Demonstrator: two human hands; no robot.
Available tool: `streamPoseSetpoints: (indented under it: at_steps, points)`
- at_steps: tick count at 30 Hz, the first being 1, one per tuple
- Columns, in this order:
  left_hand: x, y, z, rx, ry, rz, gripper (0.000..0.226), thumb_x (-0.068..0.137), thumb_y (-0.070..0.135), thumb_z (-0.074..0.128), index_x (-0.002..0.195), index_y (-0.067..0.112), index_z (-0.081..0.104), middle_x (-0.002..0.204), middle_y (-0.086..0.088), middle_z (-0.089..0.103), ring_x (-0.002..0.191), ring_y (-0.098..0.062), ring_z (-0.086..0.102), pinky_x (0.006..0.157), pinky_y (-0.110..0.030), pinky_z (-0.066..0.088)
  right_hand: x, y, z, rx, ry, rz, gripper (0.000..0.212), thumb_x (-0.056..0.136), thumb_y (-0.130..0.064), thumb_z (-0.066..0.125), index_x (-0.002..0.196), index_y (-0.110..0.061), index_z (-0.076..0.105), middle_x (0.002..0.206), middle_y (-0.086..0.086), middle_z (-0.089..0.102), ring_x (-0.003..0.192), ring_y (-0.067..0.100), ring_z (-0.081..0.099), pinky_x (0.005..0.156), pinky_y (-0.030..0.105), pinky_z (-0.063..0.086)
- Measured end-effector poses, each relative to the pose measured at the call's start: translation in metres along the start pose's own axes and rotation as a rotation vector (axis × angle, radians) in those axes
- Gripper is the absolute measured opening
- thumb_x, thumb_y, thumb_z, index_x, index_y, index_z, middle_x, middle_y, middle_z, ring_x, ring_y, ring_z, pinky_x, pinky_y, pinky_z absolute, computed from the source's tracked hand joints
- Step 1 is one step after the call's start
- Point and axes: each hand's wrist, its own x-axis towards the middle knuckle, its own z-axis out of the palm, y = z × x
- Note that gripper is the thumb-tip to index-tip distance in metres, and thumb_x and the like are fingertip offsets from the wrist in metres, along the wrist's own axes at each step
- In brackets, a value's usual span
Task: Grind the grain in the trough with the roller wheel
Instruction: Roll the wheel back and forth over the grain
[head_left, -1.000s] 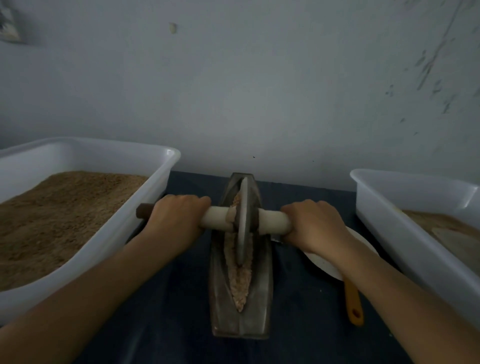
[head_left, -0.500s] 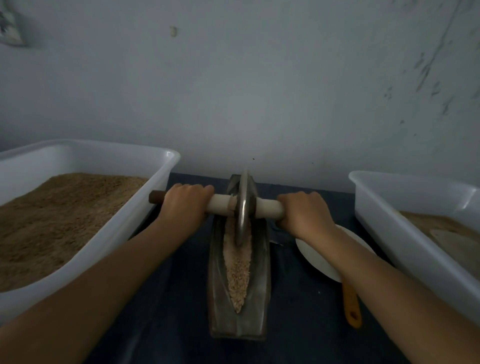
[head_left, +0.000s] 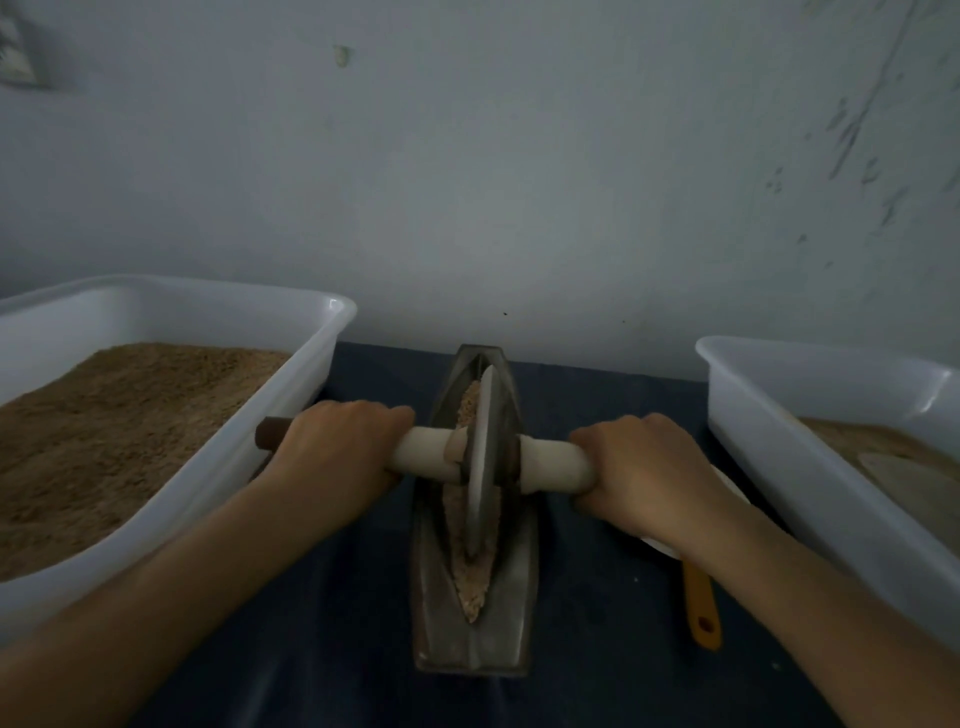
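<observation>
Two hands, left hand (head_left: 332, 447) and right hand (head_left: 644, 478). One roller wheel (head_left: 480, 462), one trough (head_left: 470, 639). Two white tubs: left tub (head_left: 291, 415), right tub (head_left: 779, 467). One orange-handled utensil (head_left: 701, 608); possibly one white plate (head_left: 735, 488), mostly hidden.

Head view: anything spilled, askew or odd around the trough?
Nothing stands out. The grain sits inside the trough, none visibly spilled on the dark cloth. The wheel stands upright in the groove, left hand and right hand gripping the handle on either side.
</observation>
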Motion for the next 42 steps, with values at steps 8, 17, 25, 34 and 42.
streamPoseSetpoints:
  at_steps: [8, 17, 25, 34, 42]
  points:
    - [0.044, -0.003, 0.023, 0.068, 0.152, -0.100, 0.016, 0.088, 0.029, 0.056, 0.100, 0.021, 0.048, 0.103, 0.001, 0.061, 0.094, -0.018, 0.059, 0.078, -0.027, 0.038, 0.062, 0.021, 0.034, -0.045, 0.181, 0.079, 0.015, 0.081, -0.032, 0.057, 0.077, -0.031, 0.043, 0.092, -0.004, 0.065, 0.088, 0.018, 0.059, 0.065, 0.028, 0.025]
    - [0.058, -0.003, 0.020, 0.081, 0.182, -0.072, 0.019, 0.088, 0.028, 0.057, 0.103, 0.020, 0.049, 0.103, 0.000, 0.061, 0.094, -0.017, 0.058, 0.086, -0.029, 0.038, 0.072, 0.025, 0.039, -0.033, 0.221, 0.108, 0.009, 0.082, -0.029, 0.056, 0.078, -0.028, 0.048, 0.089, -0.002, 0.065, 0.083, 0.020, 0.059, 0.063, 0.029, 0.025]
    - [-0.004, 0.001, 0.006, -0.015, 0.080, -0.008, 0.023, 0.086, 0.036, 0.058, 0.094, 0.035, 0.036, 0.105, 0.014, 0.055, 0.099, -0.007, 0.055, 0.083, -0.023, 0.036, 0.006, 0.002, 0.013, -0.017, 0.141, -0.032, 0.011, 0.088, -0.038, 0.049, 0.082, -0.032, 0.042, 0.082, -0.009, 0.058, 0.081, 0.014, 0.057, 0.071, 0.029, 0.025]
    - [-0.011, -0.001, -0.001, -0.034, 0.041, 0.011, 0.030, 0.086, 0.039, 0.056, 0.083, 0.038, 0.026, 0.091, 0.015, 0.049, 0.081, -0.002, 0.047, 0.072, -0.019, 0.028, -0.011, 0.000, -0.001, 0.011, 0.032, -0.019, 0.023, 0.086, -0.037, 0.051, 0.070, -0.032, 0.036, 0.072, -0.010, 0.048, 0.077, 0.013, 0.054, 0.070, 0.029, 0.028]
    - [0.047, -0.003, 0.022, 0.053, 0.124, -0.103, 0.016, 0.089, 0.028, 0.054, 0.102, 0.021, 0.048, 0.106, 0.001, 0.060, 0.097, -0.017, 0.058, 0.075, -0.024, 0.033, 0.062, 0.023, 0.032, -0.034, 0.163, 0.081, 0.017, 0.082, -0.033, 0.056, 0.073, -0.031, 0.041, 0.090, -0.004, 0.064, 0.085, 0.018, 0.059, 0.066, 0.029, 0.027]
